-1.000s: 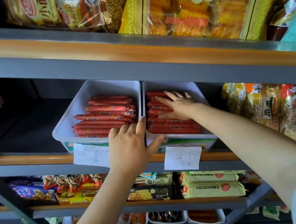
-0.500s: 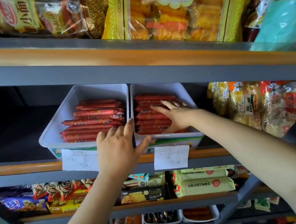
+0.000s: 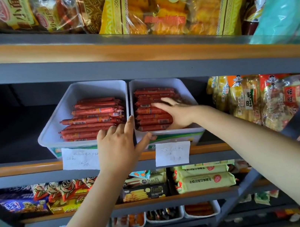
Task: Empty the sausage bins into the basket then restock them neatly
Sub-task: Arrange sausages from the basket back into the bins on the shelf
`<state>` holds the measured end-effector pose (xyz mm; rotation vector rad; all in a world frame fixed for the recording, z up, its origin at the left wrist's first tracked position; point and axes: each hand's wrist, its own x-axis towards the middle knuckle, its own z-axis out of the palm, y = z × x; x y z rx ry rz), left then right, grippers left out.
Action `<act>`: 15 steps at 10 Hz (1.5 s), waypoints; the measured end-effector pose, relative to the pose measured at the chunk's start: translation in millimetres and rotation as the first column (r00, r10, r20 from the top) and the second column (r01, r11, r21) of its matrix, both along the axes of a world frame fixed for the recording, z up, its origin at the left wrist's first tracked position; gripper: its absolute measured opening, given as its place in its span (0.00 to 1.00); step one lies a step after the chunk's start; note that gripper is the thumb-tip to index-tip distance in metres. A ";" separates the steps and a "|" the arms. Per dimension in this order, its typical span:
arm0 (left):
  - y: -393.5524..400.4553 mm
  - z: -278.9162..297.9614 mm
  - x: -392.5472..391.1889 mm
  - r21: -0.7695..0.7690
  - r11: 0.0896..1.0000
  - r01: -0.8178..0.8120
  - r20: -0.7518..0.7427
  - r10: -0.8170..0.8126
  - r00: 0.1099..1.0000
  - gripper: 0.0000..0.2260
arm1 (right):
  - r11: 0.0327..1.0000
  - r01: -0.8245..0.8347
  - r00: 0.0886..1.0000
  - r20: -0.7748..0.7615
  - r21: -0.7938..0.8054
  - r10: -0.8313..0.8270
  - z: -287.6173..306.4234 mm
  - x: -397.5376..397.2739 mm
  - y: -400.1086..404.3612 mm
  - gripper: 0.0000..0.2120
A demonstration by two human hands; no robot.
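Handwriting on both paper labels [image 3: 172, 152] too faint to read. Front of left bin [image 3: 55, 135] partly hidden behind left hand [image 3: 118, 147]. Right hand [image 3: 178, 112] covering some sausages [image 3: 150, 111]. Bread bags [image 3: 173, 4] cut off at top edge.

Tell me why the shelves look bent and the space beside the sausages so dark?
Head view: the wide-angle lens bows the shelf edge and stretches the arms at the borders; light falls from the front, so the left bin and right bin are bright while the recess to their left is in deep shadow; glare streaks the bread bags; corners are soft.
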<state>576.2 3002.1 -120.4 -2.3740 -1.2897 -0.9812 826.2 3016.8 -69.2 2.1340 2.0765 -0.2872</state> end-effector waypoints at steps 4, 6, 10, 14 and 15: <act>3.4 -3.3 -0.3 0.015 1.000 0.013 0.006 -0.013 1.000 0.31 | 0.999 -0.018 1.000 -0.003 -0.039 0.018 1.1 -3.1 3.6 0.49; 3.4 -3.3 0.2 0.002 1.000 0.002 0.006 -0.002 1.000 0.31 | 0.996 0.022 1.000 0.019 0.091 -0.024 -3.6 6.2 11.1 0.57; 1.9 -2.9 -0.3 0.006 1.000 0.005 0.014 -0.005 1.000 0.31 | 0.996 0.089 0.995 -0.046 0.002 -0.089 -0.2 6.6 5.7 0.52; 1.8 -2.1 0.4 0.028 1.000 -0.004 0.014 0.003 1.000 0.32 | 0.950 0.312 0.934 -0.188 0.013 -0.304 -4.5 -8.6 30.3 0.71; 1.9 -2.6 0.3 0.017 1.000 -0.002 0.019 0.002 1.000 0.32 | 0.918 0.398 0.904 -0.173 0.002 -0.391 -17.0 -4.5 47.7 0.77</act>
